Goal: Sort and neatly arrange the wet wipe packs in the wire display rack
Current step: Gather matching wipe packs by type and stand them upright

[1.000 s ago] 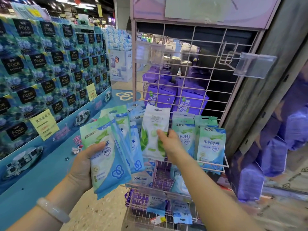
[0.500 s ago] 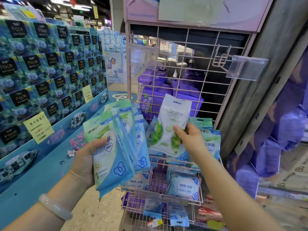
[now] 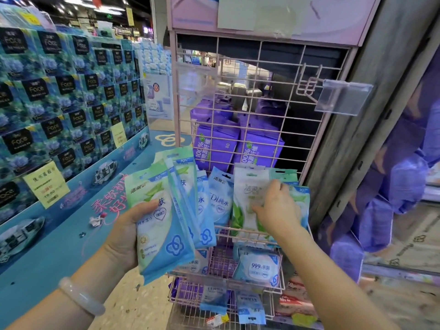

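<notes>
The left hand (image 3: 123,236) grips a fan of blue-green wet wipe packs (image 3: 164,225); the right hand (image 3: 277,208) pinches a white leaf-printed pack (image 3: 247,194) in the pink wire rack (image 3: 250,110).

Glossy plastic wipe packs (image 3: 164,225), pink-coated wire rack (image 3: 250,129) (smooth finish)

Left hand (image 3: 126,236) grips a fanned bundle of green-and-blue wipe packs (image 3: 162,225) in front of the pink wire rack (image 3: 240,110). Right hand (image 3: 276,208) pinches a white leaf-print pack (image 3: 247,198), upright at the upper basket's front rail (image 3: 242,232), with blue packs (image 3: 220,198) just left of it.
</notes>
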`<state>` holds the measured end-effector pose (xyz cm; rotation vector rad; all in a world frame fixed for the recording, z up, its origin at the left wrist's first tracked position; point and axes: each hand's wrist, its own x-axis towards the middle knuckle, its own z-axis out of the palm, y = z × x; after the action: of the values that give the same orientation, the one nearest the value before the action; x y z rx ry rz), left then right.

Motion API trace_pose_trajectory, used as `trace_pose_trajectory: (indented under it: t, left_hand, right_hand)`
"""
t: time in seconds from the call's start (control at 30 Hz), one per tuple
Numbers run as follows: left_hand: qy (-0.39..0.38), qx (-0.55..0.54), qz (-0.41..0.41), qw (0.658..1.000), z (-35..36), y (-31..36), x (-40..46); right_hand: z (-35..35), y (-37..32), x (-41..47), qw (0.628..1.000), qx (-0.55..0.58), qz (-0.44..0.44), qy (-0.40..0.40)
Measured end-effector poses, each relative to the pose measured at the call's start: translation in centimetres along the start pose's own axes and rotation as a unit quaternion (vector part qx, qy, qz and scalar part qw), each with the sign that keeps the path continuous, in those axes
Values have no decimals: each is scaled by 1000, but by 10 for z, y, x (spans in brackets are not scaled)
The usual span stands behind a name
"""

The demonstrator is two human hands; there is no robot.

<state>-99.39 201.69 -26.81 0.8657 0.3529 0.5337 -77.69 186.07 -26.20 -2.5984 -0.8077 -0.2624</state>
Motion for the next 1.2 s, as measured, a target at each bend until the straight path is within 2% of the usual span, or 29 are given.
trace_pose_trajectory:
  t: [0.07,0.1,0.17,0.23,0.27,0.33,0.4,0.5,0.63,0.73,0.83,0.93,1.0,1.07,1.13,1.2]
  left_hand:
    - [2,-5,1,1000,-2,0,1]
    - [0,-5,1,1000,-2,0,0]
    - [-4,-3,-2,1000,-2,0,0]
    - [-5,-5,-1,1000,-1,-1,0]
    - [-5,-7,2,1000,-1,0,0]
    - [-5,-10,-1,1000,-1,0,-1]
    - [-2,-9,-3,1000,0,0,-2]
    - [13,-4,3,1000,-1,-1,-1]
    - [21,-5,4,1000,-2,-1,-2]
    - [21,-8,-5,1000,-4,-3,-2]
    - [19,-15,-13,1000,-4,-5,-2]
    - [15,-15,-17,1000,-2,-6,-1]
    - [10,-14,-16,1000,-1,-5,-1]
    - [3,-14,-13,1000,0,-4,0]
    - [-1,-15,-11,1000,2,-4,1]
    - [-6,-17,-10,1000,4,-4,1]
  right_hand:
    - [-3,1,4,996,-31,-68,51]
    - [-4,1,7,992,-38,-105,51]
    - [-3,2,15,987,-63,-148,-16]
    - [-1,2,26,980,-97,-150,-90]
    - [-4,1,32,982,-74,-147,-93]
    - [-13,-2,47,990,30,-129,-47]
    - [-20,-2,69,991,83,-103,-6]
    - [-20,-1,92,993,25,-64,-92]
    - [-14,-3,105,992,-13,-57,-112]
    - [-16,-10,105,982,-63,-67,-163]
    - [-16,-12,103,981,-49,-79,-168]
    - [-16,-9,99,984,-39,-109,-138]
    - [-18,-7,98,985,16,-138,-99]
    - [-24,-7,94,977,155,-137,-60]
    - [-36,-7,90,949,290,-123,15]
    - [-47,-3,86,901,411,-114,73]
